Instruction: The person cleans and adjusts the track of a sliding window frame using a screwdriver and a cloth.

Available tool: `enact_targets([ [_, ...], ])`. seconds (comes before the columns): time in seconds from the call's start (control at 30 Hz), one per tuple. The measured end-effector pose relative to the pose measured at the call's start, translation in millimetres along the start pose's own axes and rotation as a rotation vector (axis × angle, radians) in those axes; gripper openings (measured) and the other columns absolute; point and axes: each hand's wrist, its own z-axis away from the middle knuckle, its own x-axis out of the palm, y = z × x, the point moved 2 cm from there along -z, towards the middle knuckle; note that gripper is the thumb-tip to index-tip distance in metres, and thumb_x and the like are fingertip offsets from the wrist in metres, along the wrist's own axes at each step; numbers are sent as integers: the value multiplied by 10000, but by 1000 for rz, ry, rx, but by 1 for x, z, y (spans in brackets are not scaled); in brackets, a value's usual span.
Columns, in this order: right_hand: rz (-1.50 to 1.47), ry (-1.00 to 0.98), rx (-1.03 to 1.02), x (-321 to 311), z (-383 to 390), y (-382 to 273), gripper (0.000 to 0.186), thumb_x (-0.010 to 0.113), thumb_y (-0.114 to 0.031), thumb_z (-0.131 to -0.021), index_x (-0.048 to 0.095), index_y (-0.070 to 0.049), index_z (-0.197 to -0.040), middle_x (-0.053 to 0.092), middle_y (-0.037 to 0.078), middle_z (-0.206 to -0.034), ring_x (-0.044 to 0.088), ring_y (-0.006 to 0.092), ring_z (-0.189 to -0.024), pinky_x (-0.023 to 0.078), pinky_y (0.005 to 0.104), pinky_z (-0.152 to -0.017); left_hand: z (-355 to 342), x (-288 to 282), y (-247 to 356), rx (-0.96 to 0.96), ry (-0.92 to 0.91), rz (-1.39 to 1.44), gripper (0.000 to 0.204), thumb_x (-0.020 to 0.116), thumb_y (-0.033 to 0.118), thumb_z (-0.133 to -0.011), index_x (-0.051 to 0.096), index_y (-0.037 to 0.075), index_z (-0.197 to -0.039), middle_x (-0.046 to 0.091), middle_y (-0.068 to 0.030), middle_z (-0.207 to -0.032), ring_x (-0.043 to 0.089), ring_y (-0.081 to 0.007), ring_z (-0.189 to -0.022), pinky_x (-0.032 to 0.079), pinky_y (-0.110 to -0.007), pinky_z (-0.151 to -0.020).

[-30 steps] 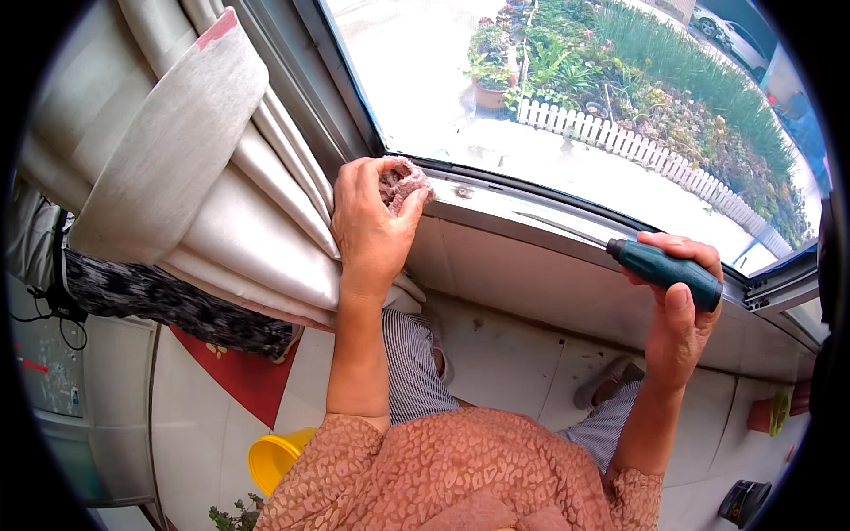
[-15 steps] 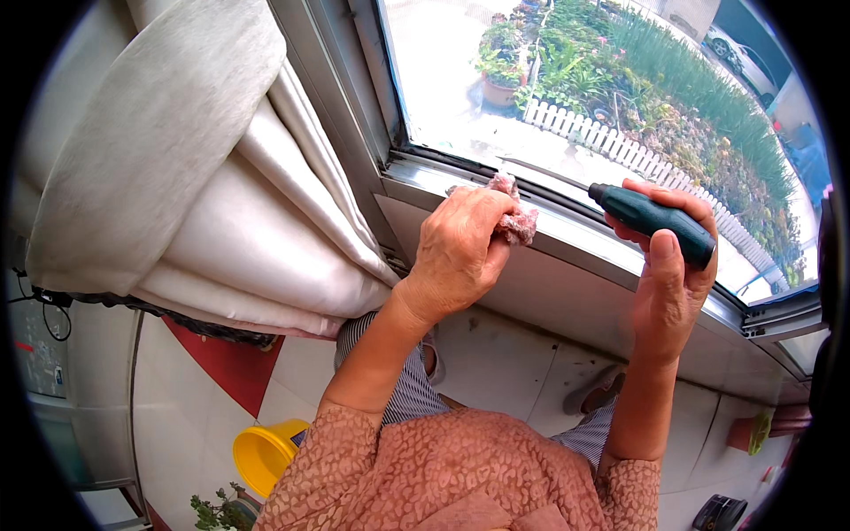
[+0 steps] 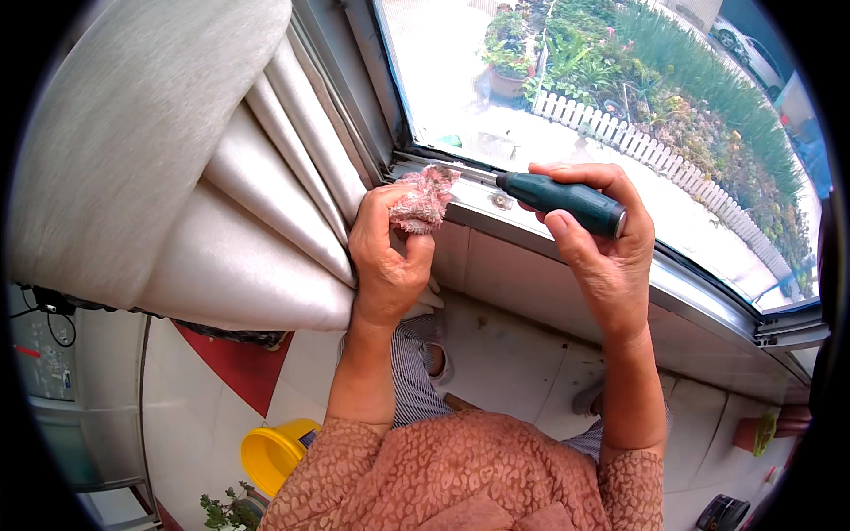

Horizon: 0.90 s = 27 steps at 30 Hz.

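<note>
My right hand (image 3: 611, 234) is closed around the dark green handle of a screwdriver (image 3: 562, 201), whose metal shaft points left along the window track (image 3: 584, 232). My left hand (image 3: 390, 248) pinches a crumpled pink cloth (image 3: 427, 199) with dark smudges on it. The shaft's end meets the cloth's upper edge near the left corner of the window frame, and the cloth hides the tip. Behind the cloth, part of the silvery sill is covered.
White curtains (image 3: 239, 230) hang close by my left hand. Beyond the glass are plants and a white picket fence (image 3: 620, 133). A yellow bucket (image 3: 270, 456) and a potted plant (image 3: 230, 509) stand on the tiled floor at lower left.
Both hands have moved left along the sill, toward the frame's corner. The cloth has turned in my left hand, and the screwdriver's shaft has come up against it.
</note>
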Motion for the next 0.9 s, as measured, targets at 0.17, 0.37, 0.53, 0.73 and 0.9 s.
enact_targets([
  [0.17, -19, -7, 3, 14, -3, 17, 259, 707, -2, -868, 624, -11, -1112, 657, 83, -1121, 617, 140, -1052, 489, 277, -916, 10, -8, -11, 0, 77, 267, 259, 537, 17, -828, 527, -6, -1085, 591, -105, -956, 588, -173, -782, 505, -291, -736],
  [0.37, 147, -57, -31, 18, -8, 20, 265, 714, -1, -856, 616, -7, -1102, 671, 95, -1122, 642, 134, -1017, 499, 269, -891, 11, -1, -31, 11, 18, 87, 279, 563, 16, -796, 545, -7, -1074, 592, -133, -954, 612, -268, -811, 518, -329, -765],
  [0.53, 599, -146, -136, 18, -8, 9, 296, 704, 11, -816, 618, -11, -1098, 665, 135, -1008, 681, 256, -861, 539, 321, -783, 10, -1, -31, 40, 24, 36, 337, 566, 0, -779, 562, -8, -1115, 599, -142, -935, 626, -286, -811, 524, -346, -770],
  [0.73, 795, -209, -116, 24, -12, -7, 278, 679, 7, -814, 645, -28, -1088, 652, 156, -944, 669, 337, -788, 542, 376, -704, 8, 2, -33, 104, 13, -53, 406, 519, -19, -758, 581, -27, -1159, 602, -136, -934, 622, -264, -807, 521, -330, -772],
  [0.9, 745, -184, -157, 26, -15, -10, 261, 677, 7, -816, 658, -20, -1076, 663, 161, -953, 678, 329, -802, 546, 378, -708, 7, 1, -32, 112, 22, -61, 366, 518, -18, -768, 582, -25, -1128, 602, -139, -917, 622, -274, -800, 522, -335, -767],
])
